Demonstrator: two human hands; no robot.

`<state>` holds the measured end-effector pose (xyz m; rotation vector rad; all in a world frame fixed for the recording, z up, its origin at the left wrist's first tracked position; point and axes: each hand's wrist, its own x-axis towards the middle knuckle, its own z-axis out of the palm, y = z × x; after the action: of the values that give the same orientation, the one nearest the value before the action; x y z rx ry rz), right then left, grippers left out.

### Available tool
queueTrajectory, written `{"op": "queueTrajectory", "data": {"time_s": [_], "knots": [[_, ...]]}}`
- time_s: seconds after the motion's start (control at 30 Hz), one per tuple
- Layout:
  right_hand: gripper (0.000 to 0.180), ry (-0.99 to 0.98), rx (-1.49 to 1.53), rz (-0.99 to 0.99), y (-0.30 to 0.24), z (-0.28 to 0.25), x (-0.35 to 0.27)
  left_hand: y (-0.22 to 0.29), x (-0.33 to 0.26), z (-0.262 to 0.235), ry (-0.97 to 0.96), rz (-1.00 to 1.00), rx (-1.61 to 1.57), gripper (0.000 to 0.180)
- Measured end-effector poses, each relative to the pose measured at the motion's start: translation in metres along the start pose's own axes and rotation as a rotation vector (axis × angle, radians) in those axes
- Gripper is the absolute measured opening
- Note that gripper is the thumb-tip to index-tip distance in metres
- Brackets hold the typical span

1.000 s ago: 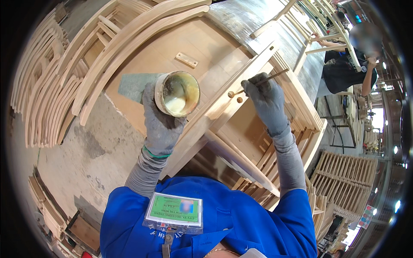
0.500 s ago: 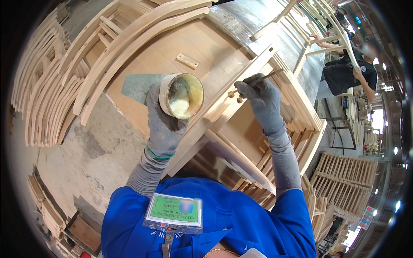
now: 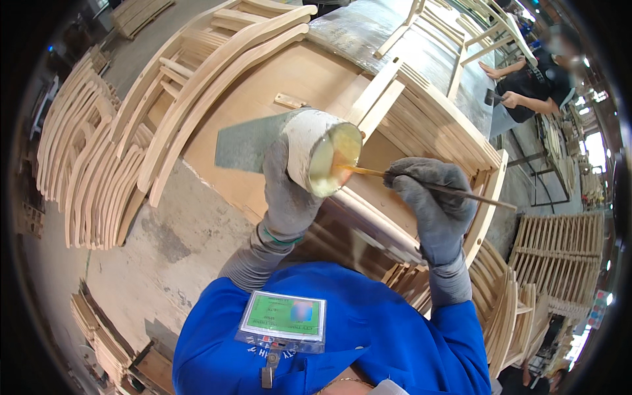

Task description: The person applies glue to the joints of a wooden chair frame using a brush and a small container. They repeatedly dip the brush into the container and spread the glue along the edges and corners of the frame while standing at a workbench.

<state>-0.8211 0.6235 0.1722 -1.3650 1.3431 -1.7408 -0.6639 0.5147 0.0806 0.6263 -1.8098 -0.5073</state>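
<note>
The left hand (image 3: 289, 197), gloved, curls around the side of a pot (image 3: 304, 141), which tilts with its mouth to the right and holds pale paste (image 3: 322, 184). Right of the pot, the gloved right hand (image 3: 438, 204) pinches a stick (image 3: 487, 199) between thumb and bent fingers, its orange-coated end inside the pot's mouth. A grey-green sheet (image 3: 247, 143) juts left from the pot. Wooden frames (image 3: 441, 99) stand right of the pot; curved wooden parts (image 3: 99, 178) are stacked well to its left.
</note>
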Motion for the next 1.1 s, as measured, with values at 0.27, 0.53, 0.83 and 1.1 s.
{"op": "queueTrajectory", "data": {"time_s": [0.27,0.53,0.83,1.1], "knots": [[0.022,-0.142,-0.183,-0.396,-0.007,-0.013,-0.062,0.026,-0.011,0.021,0.163,0.101,0.054,0.092],[0.019,0.201,0.221,-0.186,0.000,-0.020,-0.092,0.054,-0.020,0.042,0.133,0.082,0.032,0.082],[0.015,0.471,0.115,-0.262,-0.005,-0.068,-0.117,0.073,-0.028,0.068,-0.088,-0.022,-0.141,0.075],[0.020,0.777,-0.585,0.255,-0.023,-0.261,-0.152,0.069,-0.023,0.079,-0.024,-0.887,-1.677,0.051]]}}
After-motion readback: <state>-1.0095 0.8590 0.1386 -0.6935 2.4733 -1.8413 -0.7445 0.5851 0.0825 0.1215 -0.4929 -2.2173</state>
